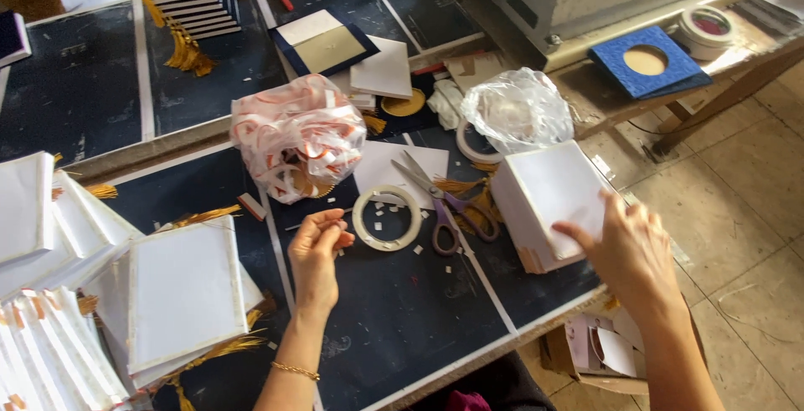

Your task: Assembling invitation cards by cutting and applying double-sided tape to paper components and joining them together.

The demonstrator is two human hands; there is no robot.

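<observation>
My left hand [316,252] hovers over the dark table, fingertips pinched together close to a roll of tape [386,218]; whether it holds anything small I cannot tell. My right hand [624,248] rests on top of a stack of white cards [548,193] at the table's right edge, fingers touching the top sheet. A pair of scissors [444,206] with purple handles lies between the tape roll and the stack.
Piles of white booklets [180,290] with gold tassels lie at the left. A plastic bag of white and orange strips [297,139] and a clear bag [517,110] sit behind. A blue cover with a round hole [646,61] and another tape roll [706,30] are on the far bench.
</observation>
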